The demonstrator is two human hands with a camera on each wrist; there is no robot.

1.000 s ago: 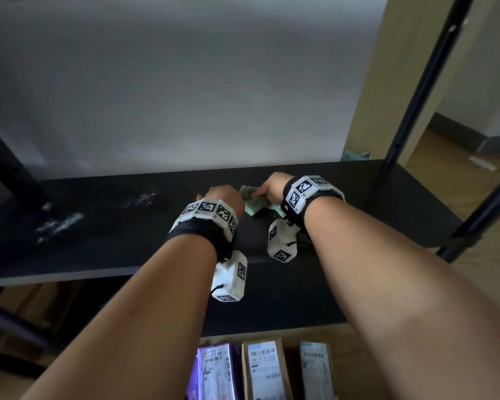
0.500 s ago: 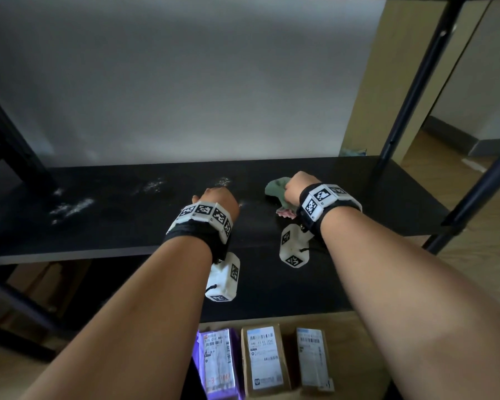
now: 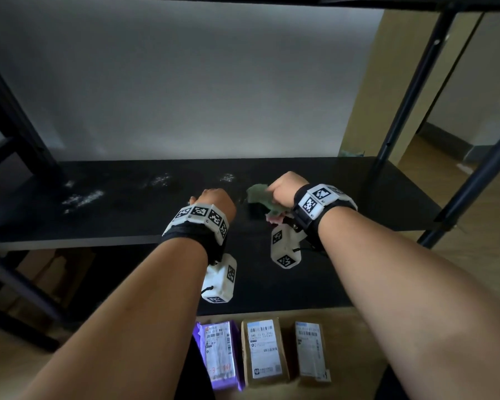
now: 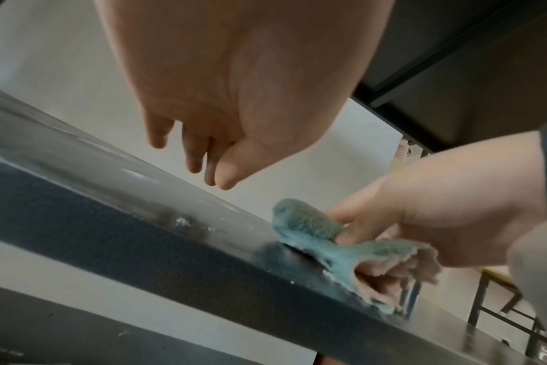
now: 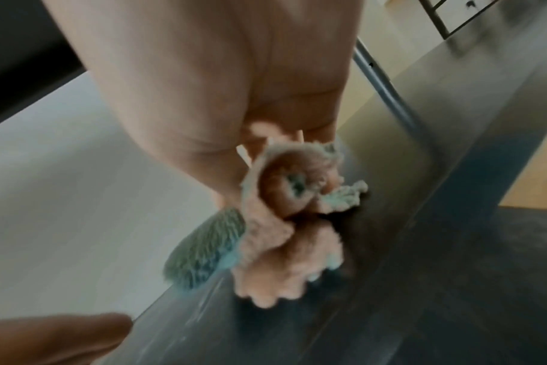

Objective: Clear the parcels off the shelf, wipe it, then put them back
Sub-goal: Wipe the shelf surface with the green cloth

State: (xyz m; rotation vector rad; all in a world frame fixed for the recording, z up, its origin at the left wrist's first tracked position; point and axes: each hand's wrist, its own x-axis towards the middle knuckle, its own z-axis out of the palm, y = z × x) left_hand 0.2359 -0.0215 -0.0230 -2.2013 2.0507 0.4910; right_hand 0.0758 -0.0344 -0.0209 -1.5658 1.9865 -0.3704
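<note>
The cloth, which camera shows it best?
The left wrist view: the cloth shows whole from the side, blue-green over pink, gripped by the right hand on the shelf. The right wrist view shows it close but blurred. The head view shows only a small part beside the hand.
</note>
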